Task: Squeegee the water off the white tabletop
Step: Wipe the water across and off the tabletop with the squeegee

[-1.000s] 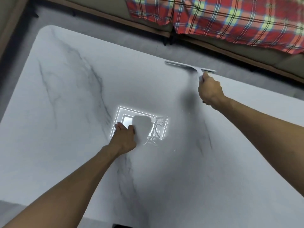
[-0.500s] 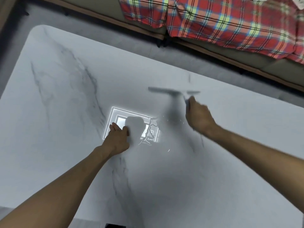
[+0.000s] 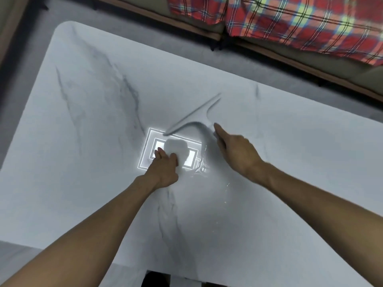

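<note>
While the squeegee point(image 3: 195, 117) is laid slantwise on the white tabletop point(image 3: 290, 162), blurred, its blade end just above the bright ceiling-light reflection point(image 3: 172, 151), a mid-table stroke is judged underway. It is gripped at the handle by the right hand point(image 3: 236, 152); the left hand point(image 3: 164, 169) is pressed flat, holding nothing. Wet glints point(image 3: 226, 191) near the reflection remain; steady blade pressure toward an edge is called for next.

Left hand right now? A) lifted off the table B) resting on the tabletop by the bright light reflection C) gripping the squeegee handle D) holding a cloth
B: the left hand lies on the tabletop at the light reflection; the right hand holds the squeegee.
</note>
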Available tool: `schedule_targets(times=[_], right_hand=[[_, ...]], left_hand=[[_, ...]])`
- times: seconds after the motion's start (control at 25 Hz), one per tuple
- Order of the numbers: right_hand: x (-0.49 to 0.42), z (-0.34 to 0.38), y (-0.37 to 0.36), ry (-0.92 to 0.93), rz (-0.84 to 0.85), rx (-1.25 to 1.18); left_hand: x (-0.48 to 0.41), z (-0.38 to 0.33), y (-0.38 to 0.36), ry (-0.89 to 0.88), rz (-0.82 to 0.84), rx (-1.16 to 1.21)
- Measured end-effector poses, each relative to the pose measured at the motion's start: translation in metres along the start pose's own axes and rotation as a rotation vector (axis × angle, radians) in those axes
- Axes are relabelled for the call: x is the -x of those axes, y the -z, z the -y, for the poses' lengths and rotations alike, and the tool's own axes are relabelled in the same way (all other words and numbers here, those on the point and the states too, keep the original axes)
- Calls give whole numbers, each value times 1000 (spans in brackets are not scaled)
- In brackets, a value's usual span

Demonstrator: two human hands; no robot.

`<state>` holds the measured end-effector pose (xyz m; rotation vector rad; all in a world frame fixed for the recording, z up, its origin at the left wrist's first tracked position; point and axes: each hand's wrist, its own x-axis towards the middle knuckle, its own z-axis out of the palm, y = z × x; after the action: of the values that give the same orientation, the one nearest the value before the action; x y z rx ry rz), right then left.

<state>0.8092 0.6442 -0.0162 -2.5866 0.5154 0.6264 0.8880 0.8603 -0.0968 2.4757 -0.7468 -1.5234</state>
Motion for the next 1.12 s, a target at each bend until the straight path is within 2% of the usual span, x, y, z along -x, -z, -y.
schedule_targets(times=[0.2, 0.32, 0.4, 0.52, 0.72, 0.84, 1.0, 1.12], right_hand=[[99, -59, -9, -54, 130, 167], [130, -89, 11, -108, 148, 175], [116, -98, 28, -119, 40, 78], [52, -98, 54, -149, -124, -35], [-46, -88, 72, -330, -169, -219], [-31, -84, 48, -274, -99, -98], [64, -96, 10, -139, 36, -51], [129, -105, -1, -127, 180, 8]], left_hand=[[10, -1, 6, -14, 1, -13], [21, -5, 4, -11, -76, 17], [31, -7, -11, 2, -156, 41], [48, -16, -51, 25, -190, 54], [63, -30, -98, 76, -229, 23], [62, -38, -98, 136, -169, 3], [61, -54, -87, 168, -153, -30], [63, -59, -88, 185, -194, -72]])
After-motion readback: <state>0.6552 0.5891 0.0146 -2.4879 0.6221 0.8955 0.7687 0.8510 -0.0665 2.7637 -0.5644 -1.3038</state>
